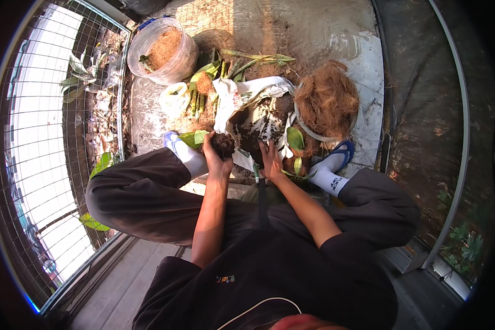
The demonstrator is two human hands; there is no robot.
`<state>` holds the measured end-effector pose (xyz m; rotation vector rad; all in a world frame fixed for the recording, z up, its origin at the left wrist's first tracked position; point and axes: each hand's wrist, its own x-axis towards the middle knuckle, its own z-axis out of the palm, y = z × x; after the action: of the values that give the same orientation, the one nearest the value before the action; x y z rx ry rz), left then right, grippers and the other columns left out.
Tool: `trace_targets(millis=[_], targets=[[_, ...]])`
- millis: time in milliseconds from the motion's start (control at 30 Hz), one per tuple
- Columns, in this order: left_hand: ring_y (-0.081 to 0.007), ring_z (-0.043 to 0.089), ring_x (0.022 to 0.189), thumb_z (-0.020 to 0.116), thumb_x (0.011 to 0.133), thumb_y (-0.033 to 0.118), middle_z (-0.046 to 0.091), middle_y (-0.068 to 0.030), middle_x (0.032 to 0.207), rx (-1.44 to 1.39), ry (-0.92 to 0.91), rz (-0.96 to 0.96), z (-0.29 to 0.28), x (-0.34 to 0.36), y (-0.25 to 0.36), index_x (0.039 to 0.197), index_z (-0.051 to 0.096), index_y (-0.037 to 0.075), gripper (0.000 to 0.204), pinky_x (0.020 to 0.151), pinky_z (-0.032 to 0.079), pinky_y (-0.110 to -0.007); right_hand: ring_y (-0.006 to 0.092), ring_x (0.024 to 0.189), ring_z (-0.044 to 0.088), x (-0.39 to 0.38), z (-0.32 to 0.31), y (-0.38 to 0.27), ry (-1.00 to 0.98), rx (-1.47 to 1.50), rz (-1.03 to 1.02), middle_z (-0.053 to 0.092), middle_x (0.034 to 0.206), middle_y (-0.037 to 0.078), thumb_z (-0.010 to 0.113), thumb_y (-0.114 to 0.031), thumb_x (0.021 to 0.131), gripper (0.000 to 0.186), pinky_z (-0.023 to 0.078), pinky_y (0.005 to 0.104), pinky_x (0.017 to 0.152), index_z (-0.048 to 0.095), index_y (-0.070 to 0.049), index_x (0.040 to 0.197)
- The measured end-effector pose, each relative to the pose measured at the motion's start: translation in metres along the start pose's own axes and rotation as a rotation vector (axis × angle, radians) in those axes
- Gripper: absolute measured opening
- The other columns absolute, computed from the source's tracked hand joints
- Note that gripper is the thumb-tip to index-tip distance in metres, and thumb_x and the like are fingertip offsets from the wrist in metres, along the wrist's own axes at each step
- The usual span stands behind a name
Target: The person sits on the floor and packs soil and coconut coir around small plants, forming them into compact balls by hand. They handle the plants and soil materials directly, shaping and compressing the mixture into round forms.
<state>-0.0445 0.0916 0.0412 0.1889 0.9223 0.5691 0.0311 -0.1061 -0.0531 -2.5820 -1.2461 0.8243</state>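
My left hand (217, 162) is closed round a dark, rooty soil ball (222, 145). Broad green leaves (194, 138) stick out on its left side. Between my feet lies an opened white sack (224, 110) with dark soil (254, 137) inside and smeared on its lining. My right hand (271, 162) rests at the sack's near right side, fingers stretched and apart, their tips against the soil. Just right of that hand are a green leaf (295, 138) and a small leafy plant (297, 165).
A tub heaped with brown coconut fibre (328, 99) stands at the right. Farther left are a clear plastic bucket (190, 52) holding fibre, a pale ring-shaped container (175, 98) and cut long leaves (258, 56). Wire mesh (38, 137) borders the left; a dark screen (423, 110), the right.
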Motion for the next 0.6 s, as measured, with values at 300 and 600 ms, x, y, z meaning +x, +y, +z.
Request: trace_targets(millis=[300,600], targets=[[-0.0213,0.064,0.078,0.057,0.096,0.038,0.065,-0.0033,0.089,-0.029,0.003,0.014,0.001,0.000,-0.006,0.102,0.061,0.014,0.025,0.070,0.053,-0.037,0.0416,0.113,0.055,0.011,0.022,0.006,-0.284,0.248,0.285,0.055,0.127,0.025,0.075,-0.007,0.075,0.098,0.048,0.0454,0.092,0.019,-0.005,0.155],[-0.0216,0.064,0.074,0.061,0.091,0.033,0.066,-0.0039,0.084,-0.015,0.128,0.018,0.007,-0.015,-0.007,0.096,0.063,0.014,0.019,0.069,0.053,-0.036,0.0393,0.117,0.045,0.024,0.008,-0.003,0.168,0.304,-0.034,0.044,0.128,0.023,0.072,-0.012,0.075,0.074,0.043,0.0467,0.099,0.037,-0.005,0.139]])
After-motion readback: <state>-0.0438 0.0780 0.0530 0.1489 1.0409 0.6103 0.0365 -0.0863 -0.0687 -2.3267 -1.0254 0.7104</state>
